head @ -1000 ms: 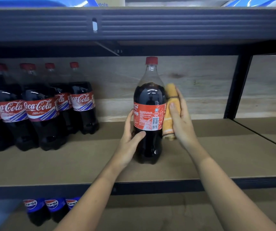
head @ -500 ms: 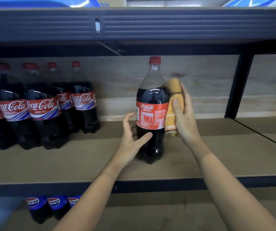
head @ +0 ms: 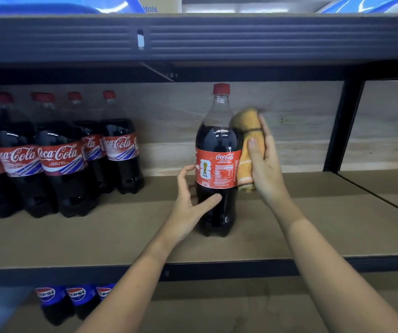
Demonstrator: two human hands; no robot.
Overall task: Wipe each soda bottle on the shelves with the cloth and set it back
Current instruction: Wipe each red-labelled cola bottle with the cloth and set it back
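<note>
Middle shelf (head: 121, 239) holds most of the work: a group of Coca-Cola bottles (head: 58, 155) packed at the left, abt five in view, w/ one at the far left cut off by the frame edge. No way to tell from here which of those are wiped. Lower shelf (head: 217, 308) shows three Pepsi bottles (head: 75, 296), only tops and labels in view, so those prob still to do. Top shelf (head: 193, 37) carries some blue items, too cropped to name.

Bottle in hand (head: 217, 164) stands upright on the middle shelf, well apart from the group, roughly centre, base on the board, red cap on, label facing out.

Right hand (head: 265, 164) clasps the orange cloth (head: 247, 150) folded long, pressing it vs the bottle's right side from shoulder down past the label. Cloth top is blurred, so prob mid-stroke.

Left hand (head: 190, 203) is wide, fingers spread and lightly curved around the lower left of the bottle; thumb tip touches the dark front below the label, other fingers near the label edge, steadying more than gripping.

Judgement: wipe of this one is under way, not finished; left side and back not yet shown covered. After that, set it w/ the group, then the rest incl. the Pepsi row.
</note>
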